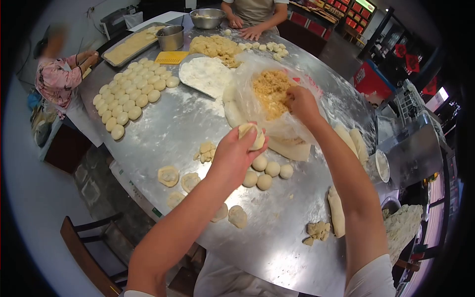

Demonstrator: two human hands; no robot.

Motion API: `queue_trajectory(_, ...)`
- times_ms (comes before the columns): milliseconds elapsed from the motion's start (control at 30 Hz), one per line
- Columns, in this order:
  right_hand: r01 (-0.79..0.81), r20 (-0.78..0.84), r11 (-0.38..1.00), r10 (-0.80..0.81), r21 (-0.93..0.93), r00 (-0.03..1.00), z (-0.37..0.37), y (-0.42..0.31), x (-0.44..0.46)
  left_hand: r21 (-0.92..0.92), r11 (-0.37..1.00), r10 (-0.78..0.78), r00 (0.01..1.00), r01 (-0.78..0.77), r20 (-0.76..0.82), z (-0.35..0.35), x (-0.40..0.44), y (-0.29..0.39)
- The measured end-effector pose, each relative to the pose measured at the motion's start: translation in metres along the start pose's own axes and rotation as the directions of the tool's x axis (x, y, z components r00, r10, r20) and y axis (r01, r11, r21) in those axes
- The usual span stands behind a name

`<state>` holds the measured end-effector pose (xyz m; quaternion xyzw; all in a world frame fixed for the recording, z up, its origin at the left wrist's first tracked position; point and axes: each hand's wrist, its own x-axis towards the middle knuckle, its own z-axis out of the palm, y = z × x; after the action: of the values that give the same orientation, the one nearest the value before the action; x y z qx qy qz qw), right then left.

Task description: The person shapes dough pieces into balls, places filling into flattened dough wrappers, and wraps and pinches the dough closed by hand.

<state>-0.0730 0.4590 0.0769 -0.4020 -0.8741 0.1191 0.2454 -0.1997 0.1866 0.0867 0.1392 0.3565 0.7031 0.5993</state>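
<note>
My left hand (242,146) is closed round a piece of dough (252,136) above the middle of the metal table. In the plastic bag of crumbly yellow filling (270,91), my right hand (302,105) has its fingers bent at the filling's right side; whether they pinch any is hidden. Several round dough balls (264,182) lie just below my left hand. Small dough lumps (205,152) sit to its left. Flattened dough rounds (168,175) lie near my left forearm. A long pale dough roll (231,106) curves along the bag's left side.
Rows of dough pieces (131,94) cover the table's left part. Behind are a flour tray (205,74), a metal pot (170,38) and a bowl (208,19). One person (255,15) works at the far side, another (59,81) stands left. A dough roll (336,212) lies right.
</note>
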Motion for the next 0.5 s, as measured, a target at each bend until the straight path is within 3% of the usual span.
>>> queue_trajectory(33,0.028,0.073,0.994,-0.021,-0.101,0.997,0.002,0.005,-0.01,-0.03,0.999,-0.031,0.999,0.031,0.013,0.003,0.006,0.0)
queue_trajectory(133,0.028,-0.233,0.987,0.011,0.161,0.972,0.008,0.001,-0.012,-0.135,0.989,-0.052,0.997,0.059,0.054,0.013,0.028,0.01)
queue_trajectory(233,-0.133,-0.004,0.972,0.136,0.192,0.991,0.003,-0.003,-0.02,-0.183,0.98,-0.071,0.996,0.08,0.054,0.022,0.038,0.007)
queue_trajectory(333,0.02,-0.244,0.998,-0.005,0.061,0.97,0.006,0.005,-0.014,-0.18,0.982,-0.05,0.998,0.057,0.043,0.028,0.055,0.012)
queue_trajectory(433,-0.06,-0.149,0.935,0.119,0.351,0.982,0.006,0.007,-0.021,-0.201,0.977,-0.057,0.995,0.073,0.084,0.03,0.074,0.002)
queue_trajectory(500,-0.021,-0.17,0.877,0.116,0.48,0.978,-0.002,0.001,-0.018,-0.237,0.969,-0.04,0.993,0.066,0.114,0.032,0.086,0.0)
